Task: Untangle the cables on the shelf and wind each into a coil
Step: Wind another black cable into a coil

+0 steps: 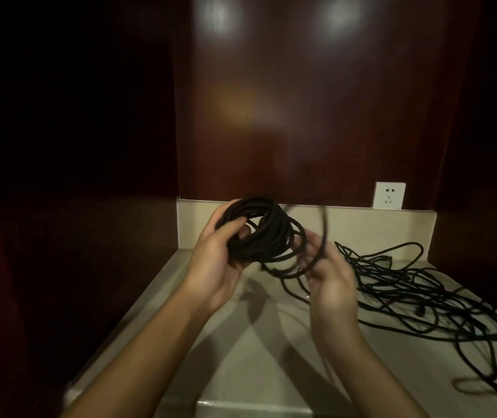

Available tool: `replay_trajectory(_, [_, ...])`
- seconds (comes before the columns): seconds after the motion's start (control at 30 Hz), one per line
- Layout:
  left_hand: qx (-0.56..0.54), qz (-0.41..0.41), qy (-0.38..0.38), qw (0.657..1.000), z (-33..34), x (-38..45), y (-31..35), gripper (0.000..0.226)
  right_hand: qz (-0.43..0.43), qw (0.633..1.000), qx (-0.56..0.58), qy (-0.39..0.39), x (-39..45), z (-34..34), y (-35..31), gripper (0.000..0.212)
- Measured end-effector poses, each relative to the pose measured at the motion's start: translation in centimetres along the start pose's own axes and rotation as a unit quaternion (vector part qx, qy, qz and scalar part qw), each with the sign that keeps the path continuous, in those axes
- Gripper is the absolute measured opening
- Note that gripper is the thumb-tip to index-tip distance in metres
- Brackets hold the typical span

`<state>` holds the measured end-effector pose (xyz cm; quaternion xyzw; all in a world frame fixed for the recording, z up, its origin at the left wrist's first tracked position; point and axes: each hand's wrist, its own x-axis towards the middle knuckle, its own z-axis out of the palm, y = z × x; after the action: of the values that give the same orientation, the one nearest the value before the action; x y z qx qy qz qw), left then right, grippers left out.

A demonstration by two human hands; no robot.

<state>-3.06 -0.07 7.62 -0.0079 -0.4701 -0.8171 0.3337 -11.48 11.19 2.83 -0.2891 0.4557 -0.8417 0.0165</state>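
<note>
Left hand (217, 260) grips the coil (259, 233); right hand (328, 276), blurred, fingers curled round its loose strand (324, 233); tangled cable (422, 297) sprawls at three o'clock on the shelf (256, 357), nearer the right hand.

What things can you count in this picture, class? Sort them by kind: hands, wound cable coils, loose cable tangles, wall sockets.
Hands: 2, left hand and right hand
Wound cable coil: 1, held above the shelf
Loose cable tangle: 1
Wall socket: 1
Total: 5
</note>
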Motion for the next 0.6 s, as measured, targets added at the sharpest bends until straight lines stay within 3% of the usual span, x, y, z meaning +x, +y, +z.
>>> replay_trajectory(0.1, [-0.032,-0.006,-0.015,0.999,-0.1,-0.6,-0.2,0.040,0.104,0.986,0.127,-0.024,-1.0,1.3,-2.0,0.030])
replay_trajectory(0.17, [-0.062,0.001,-0.013,0.998,0.2,-1.1,-0.5,0.038,0.112,0.980,0.162,-0.030,-2.4,1.8,-2.2,0.058])
replay_trajectory(0.27, [-0.095,-0.001,0.005,0.996,0.4,-1.5,-0.9,0.032,0.036,0.988,0.151,0.018,-4.4,2.1,-1.2,0.088])
replay_trajectory(0.37, [-0.085,-0.022,0.000,0.996,0.1,-2.0,-1.1,0.031,0.027,0.994,0.086,0.064,-5.3,2.1,-1.0,0.078])
replay_trajectory(0.5, [0.011,-0.027,0.053,0.998,-1.1,-2.2,-1.7,0.026,0.139,0.977,0.037,0.156,-3.2,1.1,-1.1,0.067])
replay_trajectory(0.6, [0.046,-0.004,0.110,0.993,-1.7,-2.0,-1.6,0.020,0.202,0.965,0.012,0.167,-0.6,-0.8,0.3,0.050])
